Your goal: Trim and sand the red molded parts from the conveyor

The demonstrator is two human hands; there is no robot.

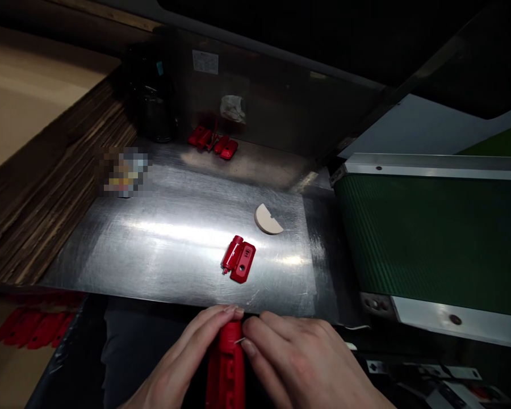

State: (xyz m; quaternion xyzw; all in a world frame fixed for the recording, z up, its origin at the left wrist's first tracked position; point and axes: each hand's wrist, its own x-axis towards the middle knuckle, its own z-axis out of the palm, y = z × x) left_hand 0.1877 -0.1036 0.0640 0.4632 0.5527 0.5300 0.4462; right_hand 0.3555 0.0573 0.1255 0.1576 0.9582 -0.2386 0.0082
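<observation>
Both my hands meet at the near edge of a shiny metal worktop (174, 227). My left hand (183, 358) curls its fingers round the top of a long red plastic part (225, 369) that stands between the hands. My right hand (298, 358) pinches a thin metal pin (239, 341) against the part's upper end. A second, smaller red plastic part (238, 260) lies loose on the worktop just beyond my fingers.
A beige half-disc (267, 220) lies right of centre. Several red parts (213, 141) sit at the back wall by a dark container (155, 113). Stacked cardboard (46, 193) borders the left, a green conveyor belt (430, 233) the right. More red parts (34, 328) lie lower left.
</observation>
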